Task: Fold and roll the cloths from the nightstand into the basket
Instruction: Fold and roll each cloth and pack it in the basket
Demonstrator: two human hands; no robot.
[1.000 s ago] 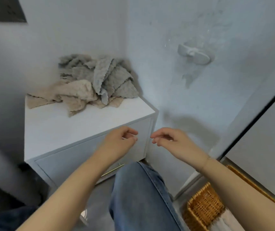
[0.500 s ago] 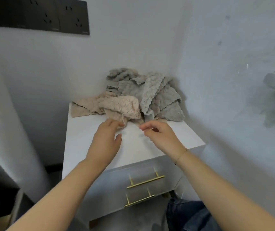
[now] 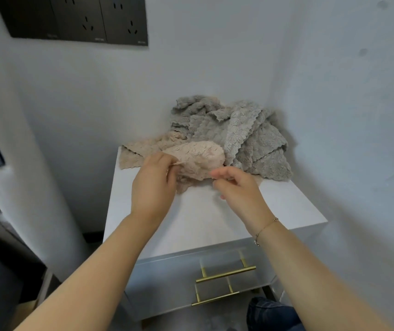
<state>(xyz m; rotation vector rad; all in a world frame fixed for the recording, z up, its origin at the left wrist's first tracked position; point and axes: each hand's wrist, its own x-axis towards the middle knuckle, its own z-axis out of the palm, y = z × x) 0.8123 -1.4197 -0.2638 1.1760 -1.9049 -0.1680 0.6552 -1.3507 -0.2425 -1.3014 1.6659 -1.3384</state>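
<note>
Nearest, two gold bar handles [image 3: 225, 274] cross the drawer fronts of the white nightstand [image 3: 198, 218], and its bare top stretches between the forearms. Just beyond that, the left hand [image 3: 154, 185] has thumb and fingers closed on the near edge of the beige cloth [image 3: 198, 161], lifting a fold of it off the surface. The right hand [image 3: 236, 186], a thin bracelet [image 3: 266, 229] on its wrist, sits at the cloth's right edge with fingers curled toward the thumb; whether they actually pinch the fabric I cannot tell, since the fingertips hide the contact. Behind the beige cloth, the grey cloths [image 3: 241, 137] lie heaped against the corner of the wall, overlapping its far side. High on the wall is a dark socket panel [image 3: 76, 19]. The basket is out of view.

The cloth looks fluffy, light and completely limp, with scalloped edges; it should sag wherever unsupported and will not slip much against skin. It probably snags slightly on the grey pile, so pulling slowly seems wise. The best hold, I judge, is two adjacent corners along one edge, so it hangs flat for folding.
</note>
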